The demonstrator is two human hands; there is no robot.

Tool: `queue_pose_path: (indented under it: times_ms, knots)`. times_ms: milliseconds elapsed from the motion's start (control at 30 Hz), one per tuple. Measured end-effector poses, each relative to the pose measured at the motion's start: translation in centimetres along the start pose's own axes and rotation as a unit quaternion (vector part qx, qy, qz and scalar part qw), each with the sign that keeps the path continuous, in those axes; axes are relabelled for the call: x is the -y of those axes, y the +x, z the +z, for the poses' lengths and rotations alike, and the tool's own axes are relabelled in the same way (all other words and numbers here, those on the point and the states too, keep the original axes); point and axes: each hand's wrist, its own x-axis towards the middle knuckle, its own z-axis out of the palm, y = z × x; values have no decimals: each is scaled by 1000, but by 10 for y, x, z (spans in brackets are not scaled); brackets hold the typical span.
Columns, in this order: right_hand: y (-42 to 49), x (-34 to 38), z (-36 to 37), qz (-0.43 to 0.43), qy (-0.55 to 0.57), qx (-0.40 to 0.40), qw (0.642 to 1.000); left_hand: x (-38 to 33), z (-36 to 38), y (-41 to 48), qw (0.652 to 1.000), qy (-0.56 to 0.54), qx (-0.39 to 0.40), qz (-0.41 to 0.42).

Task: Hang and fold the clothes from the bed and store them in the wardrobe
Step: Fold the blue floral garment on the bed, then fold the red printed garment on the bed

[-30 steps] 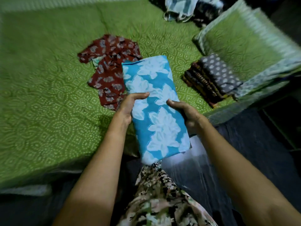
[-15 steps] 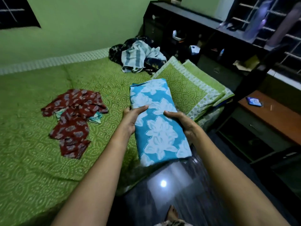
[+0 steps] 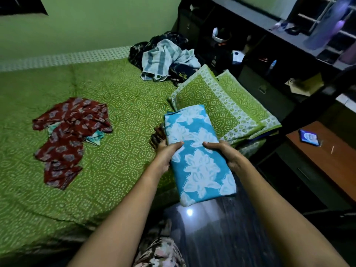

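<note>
A pale green painted wall (image 3: 96, 26) runs behind the bed, with a corner of a dark window (image 3: 23, 5) at its upper left. The wide bed under a green, white-dotted cover (image 3: 115, 105) fills the left of the room. Two green patterned pillows (image 3: 221, 101) lie overlapping at its right edge. A black open shelving unit (image 3: 189, 27) stands beyond them, a brown wooden desk (image 3: 331, 162) nearer, and a barred window (image 3: 316, 18) above. The dark glossy floor (image 3: 221, 237) reflects one bright spot of light (image 3: 189, 212).
</note>
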Motion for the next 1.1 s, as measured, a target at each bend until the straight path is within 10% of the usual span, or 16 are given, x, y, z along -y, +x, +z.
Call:
queue_pose_path:
  times_ms: [567,1100]
  knots:
    - [210,82,-29,-11,-202,-73,977,-2,32,170,988,-28,-126,-90]
    - [287,69,-53,34,-382,72,921,24,58,222,971,-84,-153,-166]
